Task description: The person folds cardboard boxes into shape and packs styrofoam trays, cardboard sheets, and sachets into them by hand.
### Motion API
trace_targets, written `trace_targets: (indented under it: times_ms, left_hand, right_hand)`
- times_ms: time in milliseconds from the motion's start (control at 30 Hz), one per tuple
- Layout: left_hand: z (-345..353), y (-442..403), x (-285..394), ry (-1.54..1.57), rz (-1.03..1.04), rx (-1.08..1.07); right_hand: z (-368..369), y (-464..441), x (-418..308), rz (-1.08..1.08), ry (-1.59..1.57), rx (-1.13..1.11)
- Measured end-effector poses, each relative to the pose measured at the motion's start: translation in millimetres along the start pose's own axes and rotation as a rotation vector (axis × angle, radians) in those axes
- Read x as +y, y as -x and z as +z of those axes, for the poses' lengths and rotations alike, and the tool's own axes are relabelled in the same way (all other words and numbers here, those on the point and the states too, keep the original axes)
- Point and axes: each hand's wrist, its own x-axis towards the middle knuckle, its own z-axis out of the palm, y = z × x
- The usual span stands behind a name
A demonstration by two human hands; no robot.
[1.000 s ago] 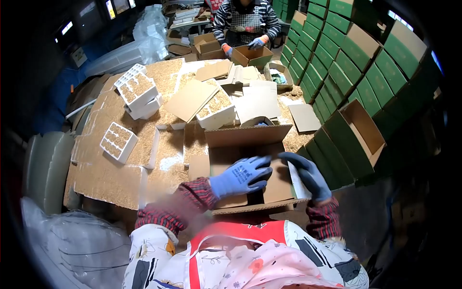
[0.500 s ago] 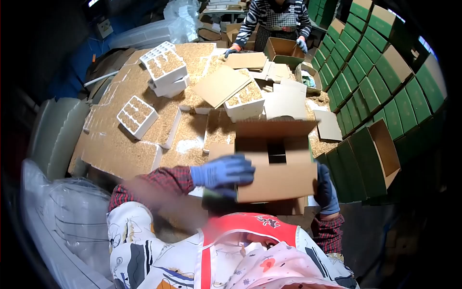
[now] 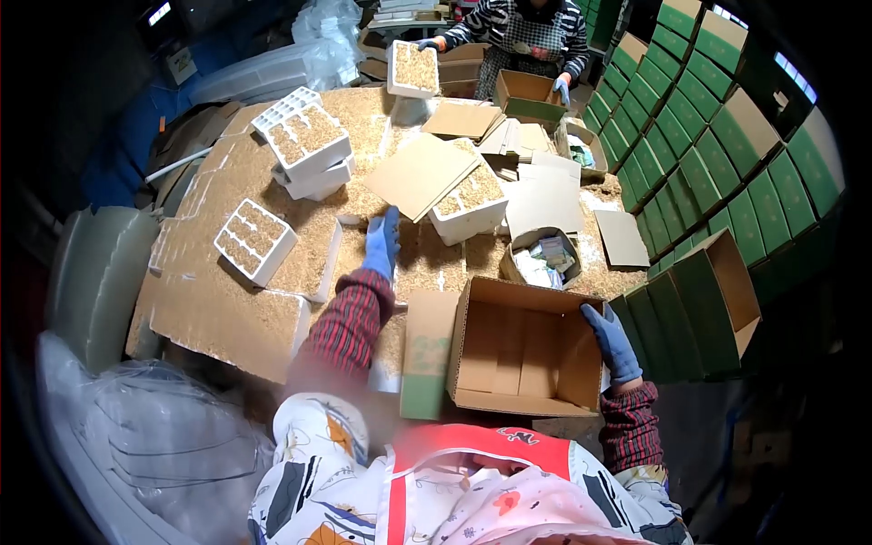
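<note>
**Open Box Steadied at Counter's Edge as Left Hand Reaches Away**

A worker's left hand point(image 3: 382, 243), on the side of a cardboard box half a second ago, now stretches over the counter point(image 3: 204, 313) toward a small pile of cardboard sheets point(image 3: 420, 174). The open cardboard box point(image 3: 527, 350) has turned its mouth up toward the worker, baring its brown inner walls and floor, and is left to one hand's support.

That support is the right hand point(image 3: 616, 347), its grip closed over the box's right rim, pinching the wall. The left hand's fingers lie nearly together at the near corner of the sheets; whether they touch cardboard or hold anything cannot be told. The box sits at the near side of the counter, in front of the worker, beside a cardboard panel with a green end point(image 3: 427, 350).

The sheets lean on a white tray point(image 3: 472, 224) of tan, grainy material. Just beyond the box stands a small container point(image 3: 512, 265) of packets. At left, another white tray point(image 3: 272, 266) rests tilted on the grainy surface.

Across the counter, a co-worker point(image 3: 536, 36) now raises a filled white tray point(image 3: 413, 68) with one hand, the other at an open box point(image 3: 531, 109). Green boxes point(image 3: 663, 182) rise in rows at right.
</note>
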Motion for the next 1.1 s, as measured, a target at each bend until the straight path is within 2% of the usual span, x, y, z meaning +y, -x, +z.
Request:
trace_targets:
  times_ms: [33,67,133,200,233,267,333,400,433,500,533,567,600,700,733,800,867,933,1000,1033,1100]
  left_hand:
    - [8.8,-5.7,12.2,-0.003,-0.004,-0.011]
    - [18.9,-9.4,21.7,0.199,-0.219,-0.048]
    - [24.5,-30.4,15.0,0.389,-0.443,-0.095]
    - [14.5,-58.9,-18.2,0.493,-0.337,-0.062]
    - [0.1,-64.6,-27.3,0.677,-0.270,-0.120]
    - [-16.3,-65.6,-37.8,0.772,-0.277,-0.184]
    - [-24.2,-46.1,-40.5,0.956,-0.293,-0.041]
    - [-18.6,-26.2,-39.7,1.096,-0.286,-0.120]
    - [1.5,-13.2,-32.9,1.090,-0.293,-0.127]
    - [42.6,15.9,-18.5,0.596,-0.628,-0.058]
    - [34.5,-24.5,-67.6,0.351,-0.522,-0.369]
    - [36.5,-47.8,-88.2,0.343,-0.531,-0.384]
    - [45.5,-66.3,-99.2,0.054,-0.342,-0.410]
    - [79.4,-77.3,-94.0,-0.004,-0.320,-0.210]
    - [85.8,-55.5,-71.9,0.134,-0.392,-0.112]
    - [75.4,-46.0,-62.9,0.302,-0.458,-0.190]
    - [45.8,-30.4,-49.2,0.373,-0.527,-0.426]
    - [28.8,16.6,-6.7,0.513,-0.649,-0.478]
    - [18.2,62.9,49.6,0.497,-0.629,-0.618]
    - [9.2,66.9,57.4,0.360,-0.489,-0.618]
    - [-15.4,75.1,77.3,-0.063,-0.100,-0.707]
  right_hand:
    - [4.1,4.0,-13.2,0.081,0.024,0.064]
    - [5.8,8.1,-24.2,0.087,0.023,0.078]
    - [7.9,13.9,-45.4,0.200,-0.265,0.007]
    - [9.6,22.1,-63.0,0.158,-0.218,0.030]
    - [10.1,25.0,-66.2,0.109,-0.173,0.038]
    - [11.3,25.5,-65.0,0.117,-0.177,0.050]
    - [13.6,22.6,-61.3,0.116,-0.191,0.066]
    - [9.8,17.3,-45.7,0.164,-0.208,0.080]
    - [9.3,14.2,-38.8,0.203,-0.228,0.088]
    - [10.4,11.6,-33.3,0.191,-0.200,0.101]
    - [9.4,12.8,-32.5,0.181,-0.169,0.107]
    - [9.5,14.8,-36.1,0.184,-0.170,0.126]
    - [11.3,16.3,-43.0,0.161,-0.132,0.114]
    - [11.1,18.8,-44.1,0.135,-0.095,0.121]
    - [11.8,19.0,-40.1,0.124,-0.104,0.115]
    - [12.2,18.5,-43.0,0.102,-0.076,0.157]
    - [14.6,19.6,-54.5,0.116,-0.081,0.113]
    - [12.8,18.1,-65.0,0.200,-0.006,0.110]
    - [12.5,15.5,-58.7,0.177,0.022,0.052]
    - [13.4,15.4,-60.6,0.140,0.046,0.055]
    - [14.7,10.5,-64.4,0.197,0.054,0.050]
